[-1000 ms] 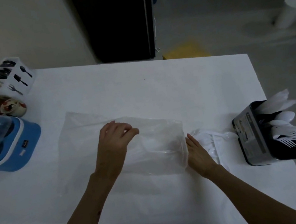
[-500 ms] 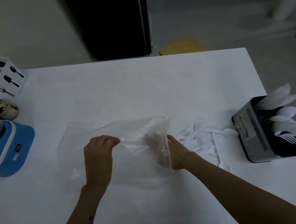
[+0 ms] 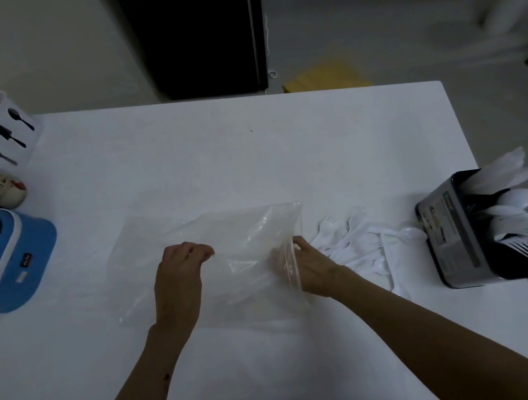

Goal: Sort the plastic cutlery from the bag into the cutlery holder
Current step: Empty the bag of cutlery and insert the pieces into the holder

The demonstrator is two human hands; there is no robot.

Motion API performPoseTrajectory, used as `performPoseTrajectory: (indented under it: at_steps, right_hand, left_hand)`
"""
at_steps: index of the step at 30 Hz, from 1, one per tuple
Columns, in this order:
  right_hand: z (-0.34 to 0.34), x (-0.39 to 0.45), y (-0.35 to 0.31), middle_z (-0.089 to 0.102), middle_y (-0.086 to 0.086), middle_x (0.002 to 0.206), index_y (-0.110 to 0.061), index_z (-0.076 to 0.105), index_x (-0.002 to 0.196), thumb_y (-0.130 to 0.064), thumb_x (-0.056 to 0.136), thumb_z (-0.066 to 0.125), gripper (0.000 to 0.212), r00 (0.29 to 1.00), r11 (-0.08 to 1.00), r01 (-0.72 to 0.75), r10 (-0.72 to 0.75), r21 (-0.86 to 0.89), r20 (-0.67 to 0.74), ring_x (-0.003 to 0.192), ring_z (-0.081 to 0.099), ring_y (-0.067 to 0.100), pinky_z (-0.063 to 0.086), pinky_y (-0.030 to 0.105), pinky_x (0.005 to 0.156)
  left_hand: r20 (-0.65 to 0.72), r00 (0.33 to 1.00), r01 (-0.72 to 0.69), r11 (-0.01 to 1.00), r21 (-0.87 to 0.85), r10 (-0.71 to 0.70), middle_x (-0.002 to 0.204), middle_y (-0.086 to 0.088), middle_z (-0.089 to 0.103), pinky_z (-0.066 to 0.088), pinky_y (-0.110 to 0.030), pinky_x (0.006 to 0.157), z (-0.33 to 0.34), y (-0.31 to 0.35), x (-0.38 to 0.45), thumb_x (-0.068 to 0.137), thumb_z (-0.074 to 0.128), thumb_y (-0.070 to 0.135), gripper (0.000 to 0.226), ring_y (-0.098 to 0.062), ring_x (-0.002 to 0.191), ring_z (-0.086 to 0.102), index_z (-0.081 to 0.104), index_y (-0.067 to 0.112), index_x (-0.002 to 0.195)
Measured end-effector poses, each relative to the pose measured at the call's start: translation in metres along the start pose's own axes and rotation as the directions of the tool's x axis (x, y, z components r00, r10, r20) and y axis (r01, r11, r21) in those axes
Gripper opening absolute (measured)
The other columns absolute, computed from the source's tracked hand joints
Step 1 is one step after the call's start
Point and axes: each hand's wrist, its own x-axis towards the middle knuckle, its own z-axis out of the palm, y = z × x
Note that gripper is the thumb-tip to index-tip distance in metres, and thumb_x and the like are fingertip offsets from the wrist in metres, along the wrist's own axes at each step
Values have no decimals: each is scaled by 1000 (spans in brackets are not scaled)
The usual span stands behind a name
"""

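Your left hand (image 3: 177, 275) pinches top film of bag (image 3: 210, 263), lifting it so mouth gapes. Your right hand (image 3: 304, 269) reaches into mouth at bag's right edge; fingers blurred behind plastic, grip cannot be told. Loose cutlery (image 3: 355, 240) heaped on counter (image 3: 214, 159) between bag and holder (image 3: 457, 231), near for short transfers. Holder already carries sorted pieces.

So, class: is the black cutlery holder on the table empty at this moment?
No: the black cutlery holder already has white plastic forks, spoons and knives sticking out of its top.
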Motion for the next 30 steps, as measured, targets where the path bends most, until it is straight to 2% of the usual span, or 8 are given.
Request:
performPoseTrajectory:
  at_steps: [1,4,7,16,20,23,26,30]
  right_hand:
    - [0,1,5,68,3,78,-14,71,77,-7,77,51,22,988,999,29,-34,-35,-153,76,64,21,35,31,93]
    - [-20,-25,17,62,5,80,-14,65,81,-4,74,37,31,956,966,-13,-64,-259,-285,72,60,26,48,40,85]
    - [-18,-48,42,61,3,86,-17,62,89,-2,76,38,31,934,969,-107,22,-223,-356,78,59,26,39,42,93]
    - [-14,-72,77,65,6,108,-16,62,104,8,35,74,74,943,968,-232,202,-90,-264,99,64,31,20,49,111]
    - [-14,-65,61,57,10,135,-15,59,127,-15,46,73,83,946,967,-256,251,4,-207,126,52,35,15,57,114]
    - [1,-68,31,46,13,149,-15,50,141,-26,64,63,79,920,959,-283,279,24,-276,139,37,39,15,63,115]
    - [22,-73,-6,29,13,159,-24,39,150,-36,90,46,62,859,920,-384,389,84,-333,147,19,43,14,69,113]
    - [44,-71,-26,15,10,164,-35,22,155,-50,98,37,61,849,892,-435,453,127,-273,149,7,44,11,71,112]
  left_hand:
    - [18,1000,14,1000,-27,-13,92,-2,67,50,-34,67,-1,-1,0,76,69,-9,27,-24,93,55,71,10,94]
    - [39,999,-4,1000,-20,5,92,-4,65,48,-30,71,0,-12,-2,70,69,-15,34,-24,94,53,70,9,95]
    - [54,999,4,1000,20,-5,92,-4,64,43,-25,73,-3,-30,-1,61,68,-21,45,-23,95,51,69,10,95]
    - [-48,998,37,983,178,-29,106,-15,63,52,-51,78,-2,-53,-1,77,54,-11,33,-36,106,50,66,5,103]
    - [-86,996,-3,999,48,8,133,-14,55,33,-46,109,15,22,-15,91,45,17,38,-37,130,43,57,6,125]
    - [123,977,-182,982,47,175,152,-4,36,23,-50,113,37,70,-36,92,47,34,52,-28,143,26,43,19,141]
    - [358,918,-261,942,213,173,157,-6,25,18,-55,112,61,62,-50,77,60,21,70,-31,146,17,40,18,144]
    - [413,908,-247,882,401,67,153,-10,33,10,-54,114,66,24,-47,64,52,6,70,-35,143,21,54,10,134]
